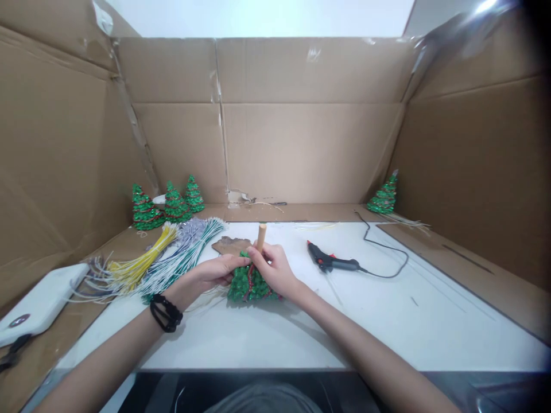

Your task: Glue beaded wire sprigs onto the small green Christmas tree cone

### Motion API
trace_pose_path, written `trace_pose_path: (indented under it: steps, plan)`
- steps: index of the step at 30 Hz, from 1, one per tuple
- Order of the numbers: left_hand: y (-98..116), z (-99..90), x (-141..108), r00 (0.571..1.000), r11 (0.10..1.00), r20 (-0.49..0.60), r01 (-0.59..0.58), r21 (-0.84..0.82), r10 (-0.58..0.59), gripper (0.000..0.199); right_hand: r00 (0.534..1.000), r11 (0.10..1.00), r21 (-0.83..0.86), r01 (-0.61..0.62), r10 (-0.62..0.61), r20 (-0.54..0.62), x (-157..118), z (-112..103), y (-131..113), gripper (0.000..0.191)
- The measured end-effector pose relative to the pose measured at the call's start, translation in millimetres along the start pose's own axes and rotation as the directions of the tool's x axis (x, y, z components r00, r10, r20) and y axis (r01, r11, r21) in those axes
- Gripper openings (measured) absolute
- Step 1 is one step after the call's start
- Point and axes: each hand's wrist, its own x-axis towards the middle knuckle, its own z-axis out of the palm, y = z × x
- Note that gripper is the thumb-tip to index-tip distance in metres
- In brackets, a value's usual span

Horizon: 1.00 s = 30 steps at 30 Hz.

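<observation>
Both my hands meet over a small green tinsel tree (252, 285) with a red garland, near the middle of the white board. My left hand (219, 269), with a black band on its wrist, pinches the tree near its top left. My right hand (274, 268) is closed at the tree's upper right, against a light wooden stick (262, 236) that stands up between thumb and fingers. The stick's lower end is hidden by the fingers. Just behind lies a brown, irregular flat piece (231, 245).
A black glue gun (329, 259) with its cable lies on the white board (379, 321) at the right. Bundles of yellow (144, 261) and green-white strands (183, 261) lie left. Green trees (174, 202) stand back left, another (384, 196) back right. A white device (41, 304) sits far left.
</observation>
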Motion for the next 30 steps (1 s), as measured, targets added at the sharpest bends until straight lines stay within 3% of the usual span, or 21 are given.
trace_pose_path:
  steps: [8, 11, 13, 15, 17, 19, 20, 22, 25, 30]
  plan:
    - [22.7, -3.1, 20.0, 0.999, 0.982, 0.014, 0.045, 0.182, -0.048, 0.044, 0.996, 0.998, -0.05, -0.029, 0.025, -0.082, 8.4, -9.8, 10.6, 0.035]
    - [31.3, -5.4, 15.1, 0.998, 0.938, 0.064, -0.008, 0.348, -0.015, 0.049, 0.975, 0.998, -0.056, 0.017, -0.029, -0.22, 6.2, -11.4, 9.8, 0.038]
    - [39.5, -6.1, 7.9, 0.997, 0.859, 0.077, -0.062, 0.508, 0.026, 0.05, 0.905, 0.995, -0.06, 0.076, -0.095, -0.415, 6.6, -19.0, 6.1, 0.04]
    - [48.5, -5.9, -1.1, 0.993, 0.746, 0.047, -0.109, 0.657, 0.104, 0.049, 0.806, 0.99, -0.083, 0.114, -0.141, -0.576, 11.9, -35.8, 2.2, 0.039]
    - [57.5, -5.3, -11.4, 0.971, 0.619, -0.007, -0.147, 0.771, 0.238, 0.045, 0.759, 0.984, -0.162, 0.077, -0.163, -0.631, 23.4, -60.7, 4.0, 0.034]
    - [66.6, -4.7, -23.6, 0.92, 0.487, -0.041, -0.168, 0.857, 0.39, 0.038, 0.788, 0.934, -0.35, -0.07, -0.164, -0.594, 39.5, -89.0, 16.2, 0.025]
    - [71.2, -4.6, -30.5, 0.893, 0.425, -0.048, -0.165, 0.89, 0.448, 0.034, 0.826, 0.882, -0.434, -0.183, -0.101, -0.554, 47.9, -102.4, 26.5, 0.024]
    - [80.6, -5.4, -45.6, 0.864, 0.323, -0.043, -0.141, 0.936, 0.501, 0.026, 0.88, 0.743, -0.51, -0.433, 0.228, -0.416, 62.6, -124.5, 51.7, 0.027]
    - [93.1, -12.4, -67.8, 0.85, 0.254, -0.072, -0.074, 0.964, 0.521, 0.018, 0.861, 0.683, -0.525, -0.508, 0.411, -0.298, 73.5, -141.8, 86.9, 0.016]
    - [107.6, -38.1, -91.3, 0.8, 0.275, -0.118, -0.061, 0.96, 0.589, 0.016, 0.858, 0.677, -0.536, -0.503, 0.464, -0.22, 69.3, -140.4, 111.1, 0.031]
